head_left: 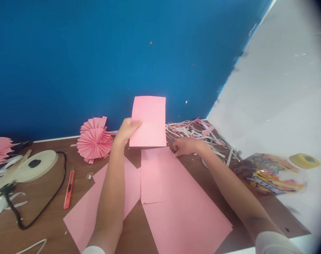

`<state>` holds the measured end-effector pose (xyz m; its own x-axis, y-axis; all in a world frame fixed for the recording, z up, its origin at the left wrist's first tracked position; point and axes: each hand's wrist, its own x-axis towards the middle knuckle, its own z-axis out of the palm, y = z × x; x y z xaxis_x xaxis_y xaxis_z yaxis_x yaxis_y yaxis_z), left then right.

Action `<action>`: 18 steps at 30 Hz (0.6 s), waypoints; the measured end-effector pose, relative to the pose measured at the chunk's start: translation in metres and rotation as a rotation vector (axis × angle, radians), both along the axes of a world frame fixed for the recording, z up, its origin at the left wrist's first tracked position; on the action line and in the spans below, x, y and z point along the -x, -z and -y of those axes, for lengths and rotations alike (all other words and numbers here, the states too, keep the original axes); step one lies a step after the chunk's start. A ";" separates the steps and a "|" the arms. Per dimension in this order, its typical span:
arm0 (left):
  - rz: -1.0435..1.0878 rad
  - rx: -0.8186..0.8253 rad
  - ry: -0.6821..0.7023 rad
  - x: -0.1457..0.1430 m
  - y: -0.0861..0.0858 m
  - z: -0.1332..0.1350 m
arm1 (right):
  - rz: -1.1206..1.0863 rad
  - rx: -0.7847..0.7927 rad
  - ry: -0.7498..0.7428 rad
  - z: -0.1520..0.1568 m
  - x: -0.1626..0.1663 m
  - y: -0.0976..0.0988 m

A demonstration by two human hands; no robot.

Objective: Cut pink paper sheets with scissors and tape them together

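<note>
My left hand point(127, 130) grips a small pink paper sheet point(149, 121) by its left edge, thumb on the front face, holding it upright above the table. My right hand point(185, 145) has its fingers curled together near the top right corner of the large pink sheets point(181, 211) lying on the table. A thin dark piece shows beside its fingertips, but what those fingers hold is hidden. A smaller pink sheet point(156, 176) lies on top of the large ones. More pink paper point(131, 183) lies at an angle under my left forearm.
Pleated pink paper rosettes point(95, 141) sit left, against the blue wall. A red box cutter point(69, 188), black cable point(54, 197) and pale disc point(41, 165) are farther left. Paper strips point(192, 128) pile behind my right hand. A plastic jar point(277, 173) with a yellow lid lies right.
</note>
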<state>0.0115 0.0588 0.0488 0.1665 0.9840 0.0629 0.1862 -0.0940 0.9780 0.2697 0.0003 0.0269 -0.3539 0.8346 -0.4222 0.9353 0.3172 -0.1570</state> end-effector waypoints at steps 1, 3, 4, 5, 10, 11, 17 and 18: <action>-0.015 0.026 0.035 0.002 -0.001 0.001 | 0.028 -0.005 -0.008 0.000 0.005 0.003; -0.056 0.079 0.094 0.007 -0.002 0.003 | 0.077 -0.023 -0.019 0.000 0.015 0.009; -0.082 0.103 0.114 0.010 -0.002 0.004 | 0.095 -0.034 -0.027 0.001 0.019 0.012; -0.108 0.124 0.126 0.014 -0.003 0.005 | 0.106 -0.045 -0.035 0.001 0.022 0.014; -0.214 0.192 0.105 0.032 -0.003 0.008 | 0.111 -0.047 -0.100 0.005 0.027 0.012; -0.225 0.194 0.098 0.034 -0.003 0.008 | 0.115 -0.019 -0.097 0.006 0.026 0.008; -0.315 0.229 0.232 0.043 -0.003 0.004 | 0.103 -0.176 0.150 -0.002 -0.007 -0.009; -0.339 0.240 0.262 0.044 -0.003 0.004 | 0.105 -0.337 0.231 -0.004 -0.015 -0.008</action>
